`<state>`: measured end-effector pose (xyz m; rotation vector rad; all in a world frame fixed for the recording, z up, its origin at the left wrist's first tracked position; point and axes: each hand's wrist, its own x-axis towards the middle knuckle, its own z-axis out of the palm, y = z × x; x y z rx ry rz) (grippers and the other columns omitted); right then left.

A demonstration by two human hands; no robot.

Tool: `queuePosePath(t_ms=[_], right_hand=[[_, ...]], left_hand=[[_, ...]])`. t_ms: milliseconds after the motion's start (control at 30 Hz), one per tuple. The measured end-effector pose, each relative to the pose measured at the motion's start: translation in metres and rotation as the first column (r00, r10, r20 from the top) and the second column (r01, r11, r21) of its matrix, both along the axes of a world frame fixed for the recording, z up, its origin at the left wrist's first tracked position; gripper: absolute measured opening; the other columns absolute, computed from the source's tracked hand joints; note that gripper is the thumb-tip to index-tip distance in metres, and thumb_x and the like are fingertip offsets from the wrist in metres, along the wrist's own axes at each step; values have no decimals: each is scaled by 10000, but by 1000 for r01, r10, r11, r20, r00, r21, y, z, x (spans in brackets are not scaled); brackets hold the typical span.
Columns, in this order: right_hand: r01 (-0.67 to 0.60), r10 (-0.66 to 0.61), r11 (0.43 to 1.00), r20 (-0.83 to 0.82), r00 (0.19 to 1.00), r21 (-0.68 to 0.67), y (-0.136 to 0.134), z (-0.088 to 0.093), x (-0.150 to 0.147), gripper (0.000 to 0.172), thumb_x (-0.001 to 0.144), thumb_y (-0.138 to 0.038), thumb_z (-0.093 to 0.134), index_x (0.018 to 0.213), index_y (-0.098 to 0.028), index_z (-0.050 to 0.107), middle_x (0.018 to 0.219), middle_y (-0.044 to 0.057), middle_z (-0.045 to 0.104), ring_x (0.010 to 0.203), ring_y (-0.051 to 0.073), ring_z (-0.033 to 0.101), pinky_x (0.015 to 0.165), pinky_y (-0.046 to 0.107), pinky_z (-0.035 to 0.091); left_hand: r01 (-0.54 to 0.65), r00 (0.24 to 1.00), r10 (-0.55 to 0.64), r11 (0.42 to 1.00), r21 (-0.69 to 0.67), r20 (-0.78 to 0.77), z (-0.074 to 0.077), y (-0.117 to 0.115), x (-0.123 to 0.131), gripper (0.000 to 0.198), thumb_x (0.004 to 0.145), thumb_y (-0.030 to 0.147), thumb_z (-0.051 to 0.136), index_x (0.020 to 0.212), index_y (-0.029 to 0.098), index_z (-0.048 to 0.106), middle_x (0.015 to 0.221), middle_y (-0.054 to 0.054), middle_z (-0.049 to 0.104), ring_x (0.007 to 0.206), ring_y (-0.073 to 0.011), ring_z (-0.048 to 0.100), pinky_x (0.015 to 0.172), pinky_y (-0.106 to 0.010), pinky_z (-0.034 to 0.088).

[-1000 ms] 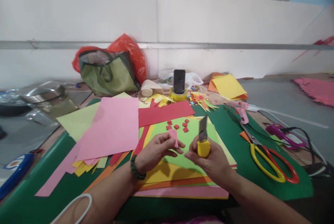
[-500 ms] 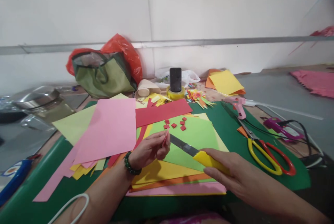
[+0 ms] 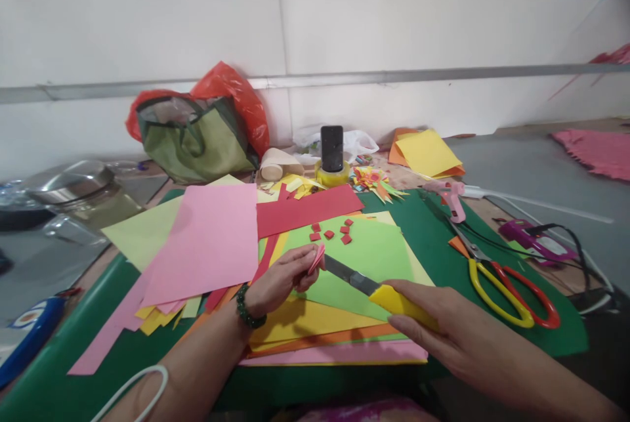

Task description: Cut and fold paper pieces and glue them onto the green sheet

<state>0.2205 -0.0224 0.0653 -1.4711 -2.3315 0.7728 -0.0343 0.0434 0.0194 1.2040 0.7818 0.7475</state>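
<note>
Pinched in my left hand [image 3: 288, 275] is a small folded pink-red paper piece [image 3: 317, 258]. My right hand [image 3: 427, 317] grips the yellow handle of a utility knife [image 3: 396, 300]; its blade points left, and its tip is at or very near the paper piece. Both hands are above a stack of coloured sheets with a light green sheet [image 3: 384, 254] on top. Several small red paper squares [image 3: 329, 234] lie on that green sheet, just beyond my left hand. A red paper strip [image 3: 310, 210] lies behind them.
Pink sheets [image 3: 207, 232] lie left on the green mat [image 3: 561, 323]. Scissors [image 3: 475, 251], a pink glue gun [image 3: 455, 200] and a purple device [image 3: 536, 239] are right. A phone [image 3: 331, 147] stands behind, a green bag [image 3: 197, 146] back left, a glass jar [image 3: 93, 202] far left.
The paper piece in my left hand has turned, showing more of its pink face. My right hand and the knife have shifted very slightly right within the view.
</note>
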Motion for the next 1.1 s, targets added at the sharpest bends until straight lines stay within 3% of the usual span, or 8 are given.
queuePosePath(t_ms=[633,933,1100], right_hand=[[-2,3,1000,36,999,-26,0,-5,-1,284,902,-394,471,1072,-257,652,931,73,735,731,218,686,557,259,476],[2,3,997,73,997,-73,2,-6,-2,280,917,-403,434,1030,-241,632,936,73,724,734,211,676,579,261,458],[25,-18,998,99,995,-61,4,-8,-4,261,932,-383,407,1007,-233,607,835,56,707,693,201,658,583,259,435]], left_hand=[[7,992,6,995,104,-128,2,-2,2,397,890,493,456,644,187,396,548,55,342,485,-79,248,488,-258,195],[3,986,19,991,134,-166,13,-4,7,452,850,579,487,644,192,377,570,61,324,501,-75,250,486,-243,201],[23,976,20,981,192,-217,8,-3,6,426,883,549,460,665,191,388,590,60,321,513,-77,264,489,-235,215]])
